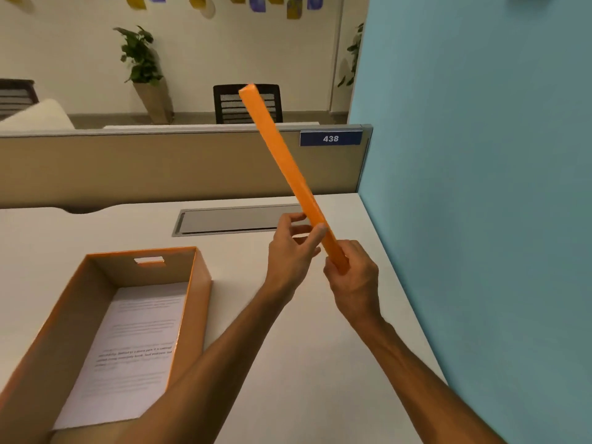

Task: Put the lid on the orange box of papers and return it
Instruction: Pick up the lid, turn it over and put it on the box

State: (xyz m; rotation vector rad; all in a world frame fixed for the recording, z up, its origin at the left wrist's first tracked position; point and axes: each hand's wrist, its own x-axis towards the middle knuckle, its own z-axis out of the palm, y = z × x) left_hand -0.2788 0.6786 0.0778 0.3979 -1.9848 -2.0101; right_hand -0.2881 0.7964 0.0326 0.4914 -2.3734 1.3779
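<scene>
Both hands, left and right, pinch the lid edge-on above the worktop's right edge; next, level it over the open box.

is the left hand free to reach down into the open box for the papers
Probably not yet: the left hand is pinching the orange lid along with the right hand. The path to the box itself looks clear.
</scene>
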